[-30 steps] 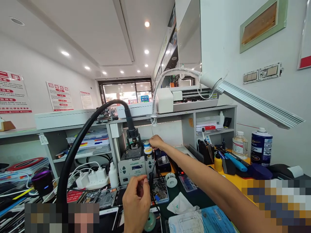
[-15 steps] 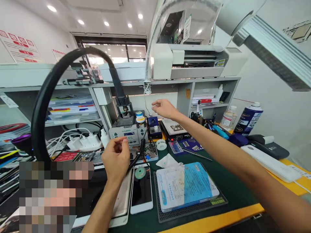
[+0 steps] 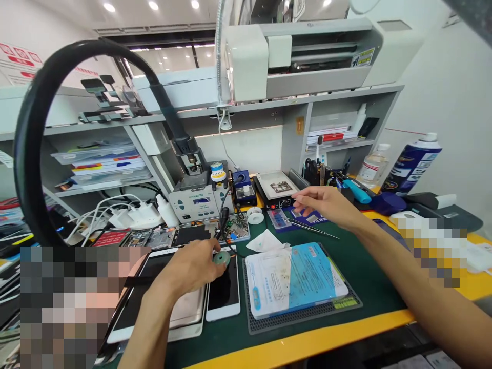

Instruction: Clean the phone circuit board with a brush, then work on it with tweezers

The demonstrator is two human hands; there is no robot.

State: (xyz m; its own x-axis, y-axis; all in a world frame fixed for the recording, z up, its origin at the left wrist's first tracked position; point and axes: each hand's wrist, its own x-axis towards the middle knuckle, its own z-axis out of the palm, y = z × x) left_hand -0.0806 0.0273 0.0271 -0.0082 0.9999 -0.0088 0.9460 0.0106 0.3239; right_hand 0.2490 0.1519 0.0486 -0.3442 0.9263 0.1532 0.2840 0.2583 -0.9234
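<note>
My left hand (image 3: pixel 196 264) is over the left edge of a white phone (image 3: pixel 223 311) with a dark screen. Its thumb and fingers close around the rim of a small green ring-shaped disc (image 3: pixel 222 258) with a centre hole, at the phone's upper part. My right hand (image 3: pixel 321 204) hovers in front of the heating plate (image 3: pixel 265 188), fingers loosely stretched and nothing seen in them. Below its fingertips lie metal tweezers (image 3: pixel 315 228) across a purple card (image 3: pixel 307 217). Right of the phone, a blue-and-white packet (image 3: pixel 295 279) rests on a black mat (image 3: pixel 282 323).
A white tissue (image 3: pixel 267 242) and white spool (image 3: pixel 255 216) lie behind the packet. A soldering handle (image 3: pixel 224 218) with cable stands near circuit boards (image 3: pixel 234 228). A thick black hose (image 3: pixel 28 128) arches at left. A spray can (image 3: pixel 411 164) and bottle (image 3: pixel 371 165) stand at right.
My left hand has come down from beside the hot-air station to the green disc. My right hand has dropped and drawn back to the right, toward the tweezers. The view has tilted down.
</note>
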